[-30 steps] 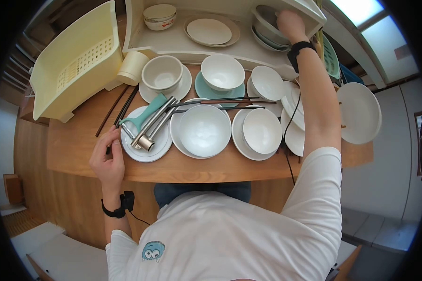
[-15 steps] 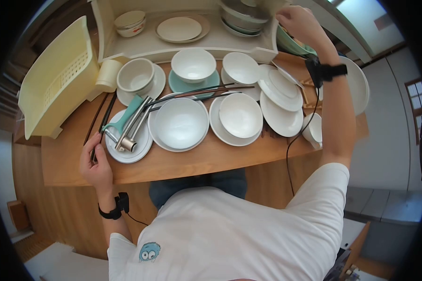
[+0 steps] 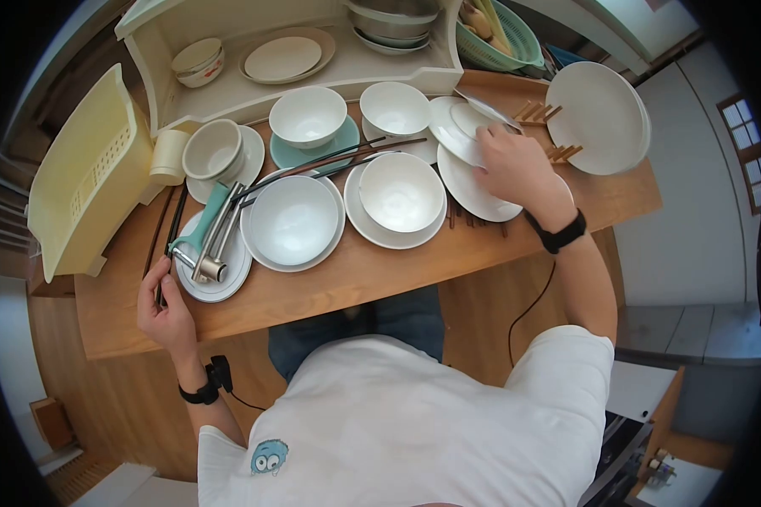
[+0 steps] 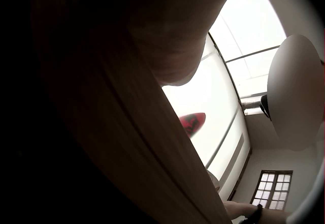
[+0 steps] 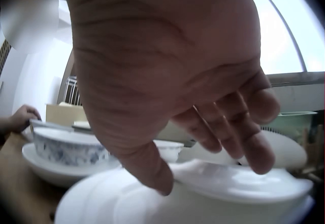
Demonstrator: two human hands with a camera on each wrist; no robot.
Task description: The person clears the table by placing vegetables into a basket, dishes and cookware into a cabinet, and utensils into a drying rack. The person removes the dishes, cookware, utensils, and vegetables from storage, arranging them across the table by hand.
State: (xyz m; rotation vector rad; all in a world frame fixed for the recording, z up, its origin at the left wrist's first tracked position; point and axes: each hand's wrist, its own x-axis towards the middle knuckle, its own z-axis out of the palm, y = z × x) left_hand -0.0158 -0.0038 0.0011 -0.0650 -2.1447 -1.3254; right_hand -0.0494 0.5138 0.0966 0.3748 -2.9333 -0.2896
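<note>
Reaching over plates (image 3: 469,186)

We see a table (image 3: 313,291) with a yellow basket (image 3: 55,203) at its left and the overlapping plates at its right. Above them we find the right hand (image 3: 516,169), its thumb and fingers apart; contact we cannot tell. The left hand (image 3: 165,313) is by black chopsticks (image 3: 176,220); whether it grips them, we cannot tell.

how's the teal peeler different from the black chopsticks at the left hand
The peeler is teal with a wide head; the black chopsticks are slim. The peeler lies on a white plate; the black chopsticks run beside that plate to the left hand. Both are elongated.
</note>
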